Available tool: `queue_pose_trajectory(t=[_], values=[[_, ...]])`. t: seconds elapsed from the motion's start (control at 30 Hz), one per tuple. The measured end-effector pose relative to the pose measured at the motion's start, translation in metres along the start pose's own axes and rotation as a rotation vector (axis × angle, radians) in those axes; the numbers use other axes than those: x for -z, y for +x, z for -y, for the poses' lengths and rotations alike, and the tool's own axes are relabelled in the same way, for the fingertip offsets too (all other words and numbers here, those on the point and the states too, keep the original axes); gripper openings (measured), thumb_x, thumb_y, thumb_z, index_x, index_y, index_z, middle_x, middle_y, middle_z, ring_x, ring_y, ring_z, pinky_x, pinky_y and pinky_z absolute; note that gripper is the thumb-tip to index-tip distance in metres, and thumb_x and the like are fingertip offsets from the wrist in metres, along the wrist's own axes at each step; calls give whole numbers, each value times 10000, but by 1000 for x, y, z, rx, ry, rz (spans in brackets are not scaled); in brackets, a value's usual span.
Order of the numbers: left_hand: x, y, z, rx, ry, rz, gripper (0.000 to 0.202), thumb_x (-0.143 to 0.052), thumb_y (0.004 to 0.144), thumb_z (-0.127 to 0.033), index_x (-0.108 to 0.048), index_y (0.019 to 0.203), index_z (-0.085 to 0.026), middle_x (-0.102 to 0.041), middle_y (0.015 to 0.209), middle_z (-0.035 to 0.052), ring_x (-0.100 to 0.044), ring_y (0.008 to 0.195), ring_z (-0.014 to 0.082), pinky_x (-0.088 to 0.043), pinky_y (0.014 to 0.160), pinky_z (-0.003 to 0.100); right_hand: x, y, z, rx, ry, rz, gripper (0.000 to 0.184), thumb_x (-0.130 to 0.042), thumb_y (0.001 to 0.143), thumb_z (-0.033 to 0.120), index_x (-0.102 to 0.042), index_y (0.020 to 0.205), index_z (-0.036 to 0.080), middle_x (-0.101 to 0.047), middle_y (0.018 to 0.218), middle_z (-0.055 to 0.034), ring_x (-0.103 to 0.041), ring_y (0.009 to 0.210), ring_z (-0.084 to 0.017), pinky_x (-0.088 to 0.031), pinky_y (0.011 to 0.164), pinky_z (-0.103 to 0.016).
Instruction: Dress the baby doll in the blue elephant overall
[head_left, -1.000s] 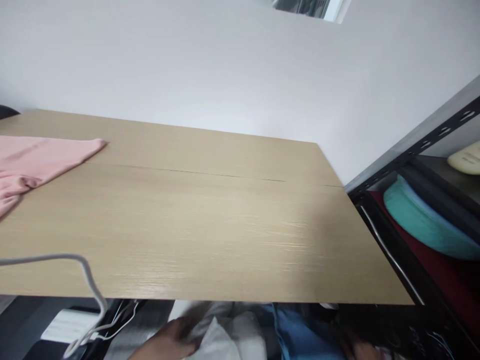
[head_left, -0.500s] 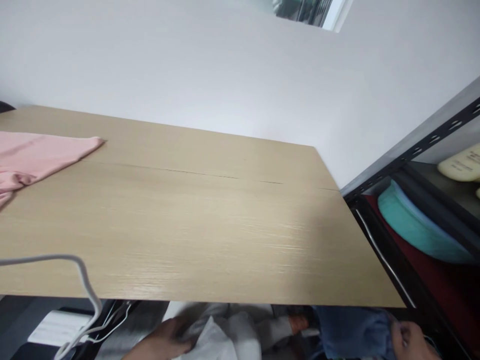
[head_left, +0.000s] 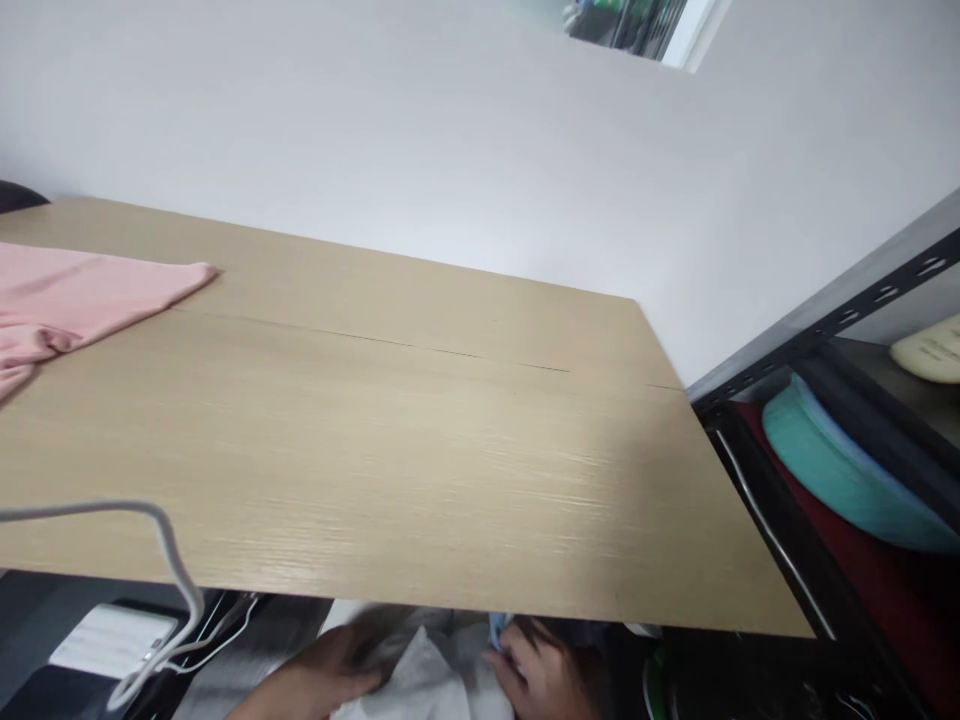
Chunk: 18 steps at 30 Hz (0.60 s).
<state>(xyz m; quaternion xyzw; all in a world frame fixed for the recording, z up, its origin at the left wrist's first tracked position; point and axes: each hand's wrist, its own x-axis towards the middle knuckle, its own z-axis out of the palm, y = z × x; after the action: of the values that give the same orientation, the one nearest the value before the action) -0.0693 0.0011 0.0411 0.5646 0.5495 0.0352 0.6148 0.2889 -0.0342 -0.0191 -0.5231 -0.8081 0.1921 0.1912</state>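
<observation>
Below the table's front edge, my left hand [head_left: 322, 672] curls around the side of a crumpled whitish cloth or bag [head_left: 429, 680], its fingers partly in shadow. My right hand [head_left: 541, 668] is at the other side of this whitish material. Its thumb and fingers pinch a small light-blue piece [head_left: 498, 630], which looks like fabric. The rest of that piece is hidden by the hand and the tabletop.
A wooden table [head_left: 390, 450] spans the view, with pink cloth [head_left: 105, 290] at its left. A white cable [head_left: 169, 545] arches over the front edge near a white box-shaped device [head_left: 116, 640]. At right, shelving holds a teal item [head_left: 847, 480] and a pale bottle [head_left: 930, 352].
My right hand has moved left from the dark-blue cloth at the lower right to the whitish material. That dark-blue cloth no longer shows there. My left hand has stayed nearly in place.
</observation>
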Motion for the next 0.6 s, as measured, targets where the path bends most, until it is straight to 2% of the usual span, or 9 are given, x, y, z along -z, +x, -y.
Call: queue_pose_trajectory(t=[0.07, 0.17, 0.23, 0.33, 0.4, 0.47, 0.53, 0.6], values=[[1, 0, 2, -46, -19, 34, 794, -730, 879, -518, -645, 1609, -219, -613, 1665, 63, -539, 1583, 354, -372, 1339, 367, -2, 23, 5, 6, 34, 72, 447, -466, 1144, 531, -829, 1120, 272, -875, 1038, -106, -843, 981, -299, -663, 897, -355], [3, 1, 6, -90, -41, 41, 785, -722, 921, -574, -636, 1619, -226, -620, 1661, 57, -540, 1581, 356, -382, 1332, 359, 5, 50, 10, -41, 104, 306, 323, -604, 1119, 429, -808, 1311, 269, -848, 1306, -108, -779, 1262, -322, -592, 1126, -420], [4, 2, 7, -92, -47, 42, 779, -721, 923, -642, -660, 1597, -257, -635, 1649, 45, -559, 1563, 365, -399, 1326, 378, 7, 62, 15, -56, 160, 428, 322, -655, 1104, 371, -787, 1378, 263, -812, 1414, -100, -722, 1385, -333, -535, 1215, -449], [3, 3, 2, -77, -77, 51, 798, -680, 925, -761, -685, 1569, -291, -662, 1625, 29, -592, 1531, 366, -433, 1307, 391, 4, 73, 20, -63, 184, 464, 441, -715, 1071, 345, -715, 1506, 269, -695, 1595, -105, -598, 1544, -374, -447, 1307, -535], [3, 2, -3, -51, -84, 32, 798, -600, 967, -809, -678, 1574, -298, -678, 1609, 21, -609, 1518, 346, -452, 1294, 373, 1, 77, 23, -59, 166, 469, 535, -735, 1052, 347, -659, 1576, 267, -624, 1663, -118, -544, 1588, -400, -404, 1331, -587], [4, -1, -3, 32, -72, -9, 830, -515, 1001, -837, -653, 1597, -278, -668, 1620, 37, -598, 1532, 338, -442, 1308, 376, 3, 80, 27, -56, 160, 471, 569, -720, 1049, 355, -629, 1605, 271, -614, 1675, -121, -567, 1566, -406, -396, 1333, -602], [8, -6, 5, 149, -44, -52, 898, -500, 983, -861, -639, 1611, -234, -642, 1644, 82, -575, 1552, 361, -402, 1343, 415, 12, 81, 34, -56, 180, 481, 533, -698, 1043, 366, -651, 1572, 313, -674, 1626, -83, -653, 1475, -387, -436, 1310, -581], [14, -12, 18, 203, -19, -113, 942, -492, 947, -887, -667, 1585, -216, -641, 1640, 118, -579, 1545, 397, -394, 1352, 479, 24, 79, 44, -79, 225, 517, 453, -675, 1031, 374, -693, 1484, 366, -753, 1525, -25, -734, 1355, -348, -522, 1241, -512]])
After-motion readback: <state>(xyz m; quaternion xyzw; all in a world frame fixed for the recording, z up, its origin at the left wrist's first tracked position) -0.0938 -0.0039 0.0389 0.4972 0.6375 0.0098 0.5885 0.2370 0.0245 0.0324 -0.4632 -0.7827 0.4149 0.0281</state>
